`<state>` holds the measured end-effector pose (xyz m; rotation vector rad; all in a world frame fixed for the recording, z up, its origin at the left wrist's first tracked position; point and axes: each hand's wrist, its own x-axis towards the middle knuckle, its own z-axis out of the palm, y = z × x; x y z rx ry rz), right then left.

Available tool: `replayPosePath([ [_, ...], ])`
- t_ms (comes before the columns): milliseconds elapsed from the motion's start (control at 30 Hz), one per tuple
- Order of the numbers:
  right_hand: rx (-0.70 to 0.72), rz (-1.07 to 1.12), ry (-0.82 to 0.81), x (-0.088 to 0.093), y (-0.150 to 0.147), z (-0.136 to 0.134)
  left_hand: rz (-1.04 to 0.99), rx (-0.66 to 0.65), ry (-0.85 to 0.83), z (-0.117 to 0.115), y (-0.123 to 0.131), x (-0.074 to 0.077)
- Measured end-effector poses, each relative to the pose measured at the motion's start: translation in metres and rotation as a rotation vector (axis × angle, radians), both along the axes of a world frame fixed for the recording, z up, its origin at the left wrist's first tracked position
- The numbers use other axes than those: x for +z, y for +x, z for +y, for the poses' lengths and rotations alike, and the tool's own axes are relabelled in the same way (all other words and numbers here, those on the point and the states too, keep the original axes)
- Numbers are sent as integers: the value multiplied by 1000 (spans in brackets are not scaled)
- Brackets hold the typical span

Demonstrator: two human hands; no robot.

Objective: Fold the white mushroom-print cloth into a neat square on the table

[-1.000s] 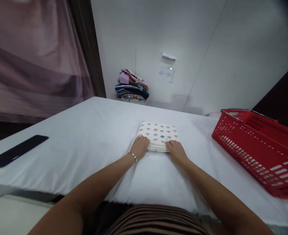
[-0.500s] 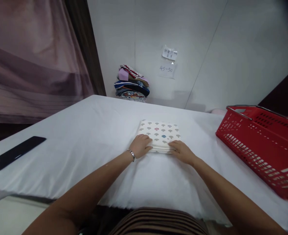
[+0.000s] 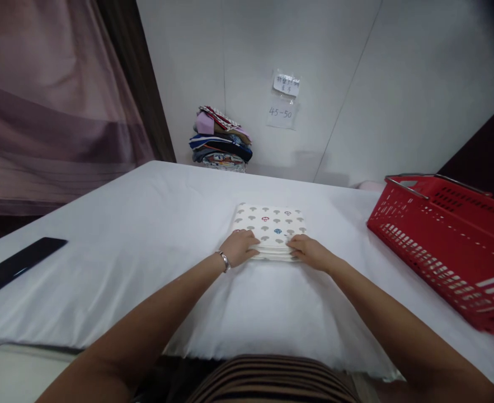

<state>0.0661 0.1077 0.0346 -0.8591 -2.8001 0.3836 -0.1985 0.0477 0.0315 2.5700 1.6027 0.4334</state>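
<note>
A white folded cloth lies on the white-covered table, printed with grey mushroom shapes and a few red and blue ones. Several layers show along its near edge. My left hand grips the near left corner, thumb at the front edge and fingers on top. At the near right corner, my right hand pinches the layers in the same way. A silver bracelet is on my left wrist.
A red plastic basket with metal handles stands at the right. A flat black object lies at the left. Beyond the far edge is a stack of folded fabrics against the wall, near paper signs. A pink curtain hangs left.
The view has shifted slightly. Both hands stay at the cloth's near corners, and the cloth keeps its folded shape.
</note>
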Motion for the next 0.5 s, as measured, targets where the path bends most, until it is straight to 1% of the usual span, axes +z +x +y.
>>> replayPosePath([
  [133, 4, -14, 8, 4, 0, -1, 13, 9, 24, -1, 2, -1],
  [267, -38, 18, -134, 6, 1, 1, -37, 56, -23, 1, 2, -1],
  [333, -55, 22, -161, 7, 2, 4, -7, 55, -27, 2, 3, 1],
  [500, -28, -43, -90, 10, 0, 4, 148, 12, -7, 3, 6, 6],
])
